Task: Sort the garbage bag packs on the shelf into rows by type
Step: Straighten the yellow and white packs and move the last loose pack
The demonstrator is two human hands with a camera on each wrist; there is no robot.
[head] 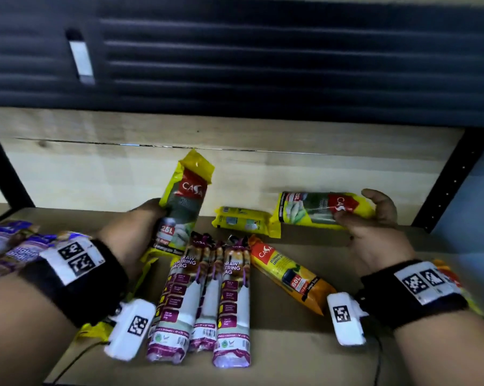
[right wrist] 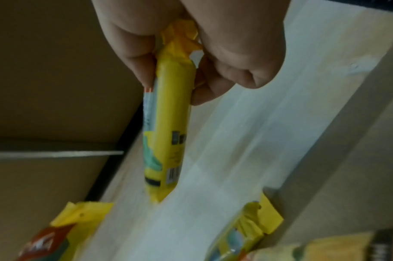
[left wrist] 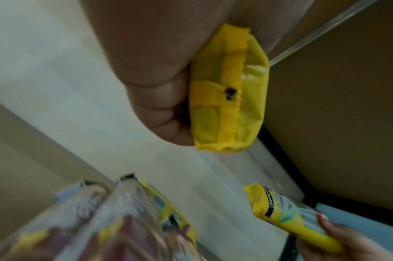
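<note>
My left hand (head: 149, 215) grips a yellow 25L garbage bag pack (head: 186, 201), lifted upright above the shelf; in the left wrist view the same yellow pack (left wrist: 229, 98) sits in my curled fingers. My right hand (head: 374, 215) holds a second yellow pack (head: 321, 208) sideways near the back board, seen end-on as the yellow pack (right wrist: 168, 123) in the right wrist view. A third yellow pack (head: 243, 221) lies between them. Three white-and-maroon drawstring bag packs (head: 204, 296) lie side by side in the middle. An orange 60L pack (head: 288, 274) lies slanted to their right.
Purple packs (head: 9, 246) are heaped at the left of the wooden shelf (head: 291, 358). More yellow packs (head: 96, 330) show under my left wrist. An orange-yellow pack (head: 455, 277) peeks out behind my right wrist. Black uprights (head: 444, 185) frame the shelf sides.
</note>
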